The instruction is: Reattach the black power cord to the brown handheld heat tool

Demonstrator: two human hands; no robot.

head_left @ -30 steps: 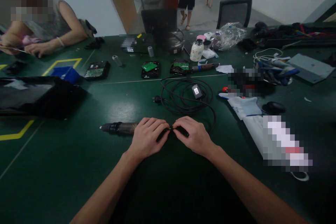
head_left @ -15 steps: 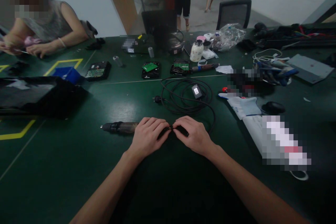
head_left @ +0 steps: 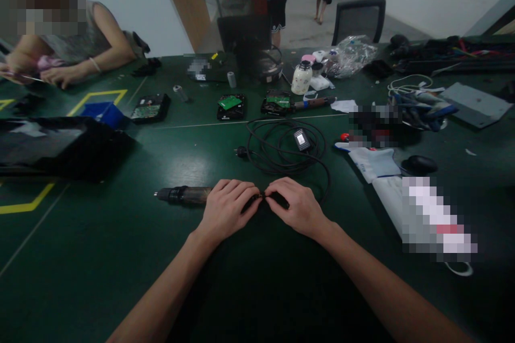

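Observation:
An electric screwdriver (head_left: 187,195) lies on the green table with its bit pointing left. My left hand (head_left: 229,204) is closed round its rear end. Close beside it, my right hand (head_left: 296,204) pinches the end of a black power cable (head_left: 328,174). The fingertips of both hands nearly meet, where small dark connector parts show between them; whether these are joined cannot be made out. Behind my hands the cable lies in loops, with a labelled adapter box (head_left: 301,139) and a plug (head_left: 241,152).
Hard drives (head_left: 231,106) with green circuit boards stand farther back, near a second screwdriver (head_left: 314,103) and a bottle (head_left: 301,77). Gloves (head_left: 374,163) and a computer mouse (head_left: 419,164) lie to the right. Left are a black tray (head_left: 48,144), a blue bin (head_left: 103,113) and a seated person (head_left: 108,37).
My hands, the screwdriver and the cable keep their places. In the background, two standing people have shifted slightly.

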